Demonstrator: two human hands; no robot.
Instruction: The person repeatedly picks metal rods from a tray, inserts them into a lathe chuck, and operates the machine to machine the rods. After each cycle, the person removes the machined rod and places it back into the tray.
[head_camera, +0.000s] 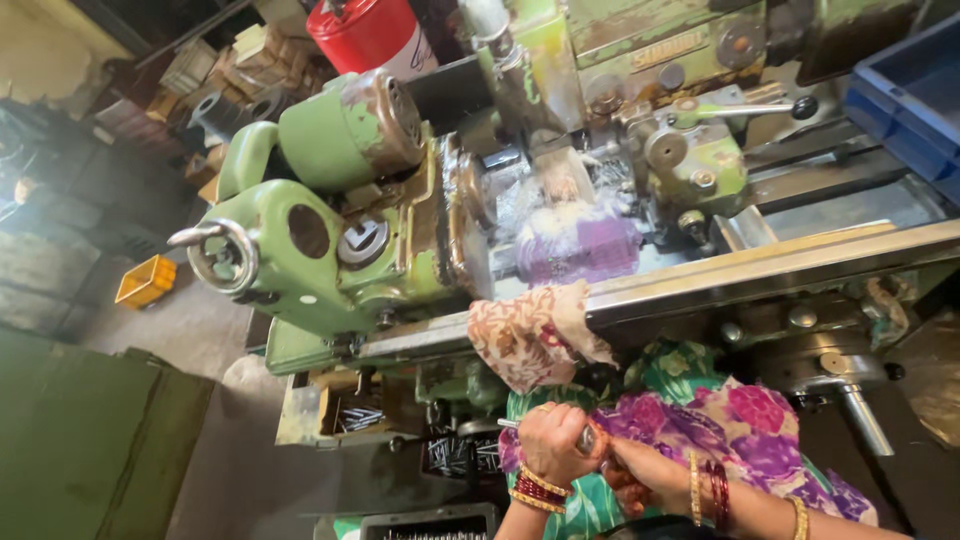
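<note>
We stand over a worn green lathe (340, 230), looking down past its steel bed rail (760, 270). Our left hand (548, 445), at about 6 o'clock in the view, is curled into a closed grip around a thin metal rod (508, 424), whose bright tip pokes out toward 9 o'clock. Our right hand (650, 472) sits just beside it at 5 o'clock, touching the left fist; whether its fingers are clamped on the same rod or only resting there we cannot tell, since the left fist and the bangles hide them.

At 12 o'clock from the hands a patterned cloth (535, 335) hangs over the edge of the rail. Beyond it, around the chuck, a purple cloth (580, 245) lies blurred, so either it or the spindle may be moving. A tray of dark metal rods (360, 418) sits under the bed at 9 o'clock from the hands, and a blue bin (905, 95) stands well apart at 2 o'clock. A red cylinder (365, 30) stands behind the machine at 12 o'clock.

The risks we judge from here: loose fabric lies near the chuck and could be drawn in if the spindle turns. Hanging sleeves and bangles could catch the same way once the hands go up to the machine. The rod is slim and held at one end, so it could slip.
</note>
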